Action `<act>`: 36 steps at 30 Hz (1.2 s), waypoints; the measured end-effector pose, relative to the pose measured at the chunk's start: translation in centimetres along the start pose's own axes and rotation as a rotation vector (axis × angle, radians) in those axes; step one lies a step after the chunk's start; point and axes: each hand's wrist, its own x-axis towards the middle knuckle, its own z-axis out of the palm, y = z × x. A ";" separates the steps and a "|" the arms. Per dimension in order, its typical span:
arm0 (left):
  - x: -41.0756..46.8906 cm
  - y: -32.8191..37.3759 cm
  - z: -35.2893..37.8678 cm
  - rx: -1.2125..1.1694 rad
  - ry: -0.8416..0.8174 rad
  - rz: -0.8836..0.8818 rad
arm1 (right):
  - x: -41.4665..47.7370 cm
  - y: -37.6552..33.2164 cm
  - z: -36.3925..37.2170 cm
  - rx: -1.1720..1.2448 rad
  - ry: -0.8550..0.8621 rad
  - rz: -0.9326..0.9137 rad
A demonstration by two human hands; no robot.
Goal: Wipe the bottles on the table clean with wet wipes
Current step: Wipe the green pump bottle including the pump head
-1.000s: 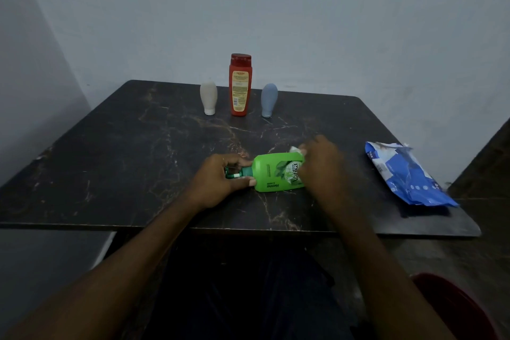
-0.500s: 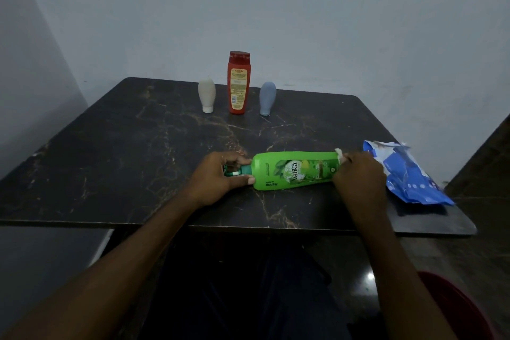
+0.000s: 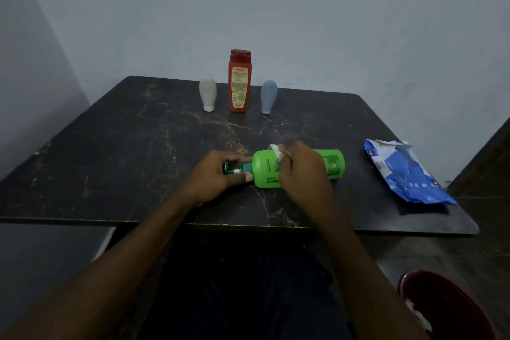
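Note:
A green bottle [image 3: 332,163] lies on its side near the front of the dark marble table [image 3: 124,146], cap pointing left. My left hand [image 3: 218,174] is shut on its cap end. My right hand [image 3: 300,167] presses a white wet wipe [image 3: 277,152] against the middle of the bottle and covers its label. At the back stand a beige bottle [image 3: 207,94], a tall red bottle [image 3: 239,81] and a grey-blue bottle [image 3: 268,96], all upright and apart from my hands.
A blue wet wipe pack [image 3: 405,174] lies open at the table's right edge. A dark red bin [image 3: 452,309] stands on the floor at the lower right, with white scraps inside. Walls close in behind and on the left.
My right hand slid with the wipe from the bottle's middle out to its right end, then back left to the middle. The left hand kept its hold on the cap.

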 end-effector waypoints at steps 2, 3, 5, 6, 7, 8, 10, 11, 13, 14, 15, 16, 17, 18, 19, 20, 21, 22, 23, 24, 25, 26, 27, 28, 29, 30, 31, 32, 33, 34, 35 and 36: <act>-0.1 0.0 -0.1 -0.014 -0.014 -0.005 | 0.3 -1.6 0.4 -0.030 -0.063 -0.109; -0.1 0.0 -0.1 -0.018 -0.015 -0.004 | 0.3 -2.3 0.6 -0.049 -0.085 -0.146; 0.0 -0.1 -0.1 -0.015 -0.017 -0.013 | 0.1 -3.2 1.3 -0.110 -0.121 -0.200; 0.0 -0.1 -0.1 -0.018 -0.016 -0.023 | -0.3 -3.4 1.6 -0.146 -0.130 -0.223; 0.0 -0.2 -0.1 -0.025 -0.012 -0.033 | -0.8 -3.5 1.9 -0.169 -0.126 -0.243; 0.1 -0.2 0.0 -0.031 -0.009 -0.035 | -1.5 -3.4 2.1 -0.177 -0.112 -0.252; 0.1 -0.3 0.1 -0.040 -0.005 -0.020 | -3.0 -3.0 2.3 -0.165 -0.079 -0.236; 0.2 -0.3 0.1 -0.047 -0.003 -0.018 | -3.6 -2.7 2.3 -0.157 -0.073 -0.222; 0.2 -0.4 0.1 -0.065 0.000 -0.018 | -4.6 -2.5 2.4 -0.150 -0.077 -0.210; 0.2 -0.4 0.1 -0.066 -0.001 -0.017 | -4.8 -2.5 2.3 -0.142 -0.072 -0.210; 0.2 -0.4 0.2 -0.061 0.000 -0.018 | -4.7 -2.5 2.2 -0.136 -0.066 -0.208; 0.2 -0.3 0.2 -0.052 0.004 -0.023 | -4.6 -2.6 2.2 -0.136 -0.060 -0.211; 0.1 -0.2 0.2 -0.045 0.008 -0.029 | -4.5 -2.6 2.2 -0.137 -0.054 -0.213; 0.1 -0.2 0.2 -0.039 0.010 -0.033 | -4.5 -2.7 2.3 -0.139 -0.056 -0.211; 0.1 -0.2 0.1 -0.028 0.013 -0.034 | -4.6 -2.7 2.4 -0.143 -0.068 -0.207; 0.1 -0.2 0.1 -0.015 0.017 -0.037 | -4.8 -2.6 2.4 -0.146 -0.081 -0.204; 0.1 -0.2 0.1 -0.006 0.021 -0.043 | -4.9 -2.5 2.4 -0.142 -0.086 -0.202; 0.1 -0.2 0.1 0.000 0.026 -0.049 | -5.1 -2.3 2.5 -0.130 -0.079 -0.199; 0.0 -0.1 0.1 0.008 0.031 -0.051 | -5.3 -2.3 2.5 -0.119 -0.068 -0.193; 0.0 -0.1 0.2 0.014 0.035 -0.048 | -5.3 -2.2 2.4 -0.118 -0.056 -0.188; 0.0 0.0 0.2 0.014 0.036 -0.045 | -5.4 -2.3 2.4 -0.122 -0.046 -0.187; 0.0 0.0 0.2 0.008 0.035 -0.043 | -5.3 -2.3 2.4 -0.118 -0.037 -0.189; 0.0 0.1 0.2 0.005 0.032 -0.041 | -5.1 -2.4 2.4 -0.105 -0.027 -0.189; 0.0 0.0 0.2 0.009 0.031 -0.034 | -4.9 -2.5 2.5 -0.086 -0.019 -0.185; 0.0 0.0 0.1 0.017 0.030 -0.023 | -4.6 -2.6 2.5 -0.070 -0.014 -0.176; 0.1 0.0 0.1 0.018 0.030 -0.013 | -4.3 -2.7 2.6 -0.059 -0.011 -0.167; 0.1 -0.1 0.1 0.011 0.032 -0.006 | -4.0 -2.8 2.6 -0.048 -0.005 -0.160; 0.1 -0.1 0.1 0.004 0.035 -0.004 | -3.7 -2.8 2.7 -0.036 0.001 -0.154; 0.1 -0.1 0.1 0.001 0.039 -0.001 | -3.4 -2.9 2.7 -0.027 0.005 -0.146; 0.1 -0.1 0.0 0.000 0.042 -0.001 | -3.1 -2.8 2.7 -0.022 0.009 -0.139; 0.1 -0.2 0.0 -0.002 0.041 -0.001 | -2.8 -2.8 2.7 -0.017 0.012 -0.133; 0.1 -0.2 0.0 -0.007 0.037 0.000 | -2.4 -2.7 2.6 -0.011 0.015 -0.122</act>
